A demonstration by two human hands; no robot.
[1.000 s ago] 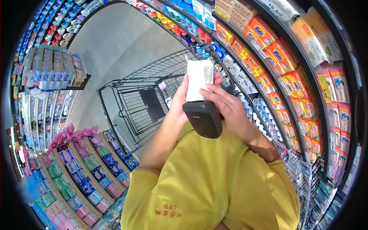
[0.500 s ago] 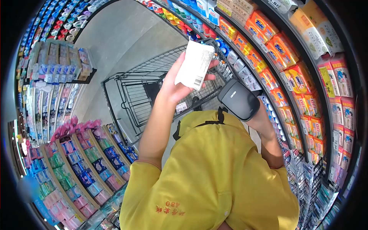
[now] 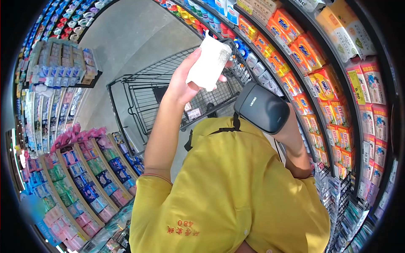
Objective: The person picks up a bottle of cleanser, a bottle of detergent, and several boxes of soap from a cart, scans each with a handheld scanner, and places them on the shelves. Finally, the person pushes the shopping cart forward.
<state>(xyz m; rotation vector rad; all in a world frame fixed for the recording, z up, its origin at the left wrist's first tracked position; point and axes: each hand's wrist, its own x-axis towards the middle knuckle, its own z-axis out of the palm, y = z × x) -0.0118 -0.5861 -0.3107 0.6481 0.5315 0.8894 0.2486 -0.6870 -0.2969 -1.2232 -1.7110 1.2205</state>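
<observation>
My left hand (image 3: 185, 78) is closed around a white packet (image 3: 209, 63), holding it up in front of me. The packet is slightly crumpled at its upper end, and small dark print runs along its right side. My right hand (image 3: 283, 128) is mostly hidden behind a dark grey handheld barcode scanner (image 3: 262, 109) that it grips. The scanner's rounded top faces me, a short distance to the lower right of the packet. The two things are apart.
A black wire shopping cart (image 3: 143, 99) stands in front of me, with a small packet (image 3: 193, 114) near its close end. Shelves of orange Tide packs (image 3: 306, 52) curve along the right. Displays of coloured packs (image 3: 80, 177) line the left. Grey floor (image 3: 126, 38) shows beyond the cart.
The packet and my left hand have shifted a little left and down in view, and the packet tilts slightly differently. The scanner has turned a little and sits slightly further left. Both holds are unchanged.
</observation>
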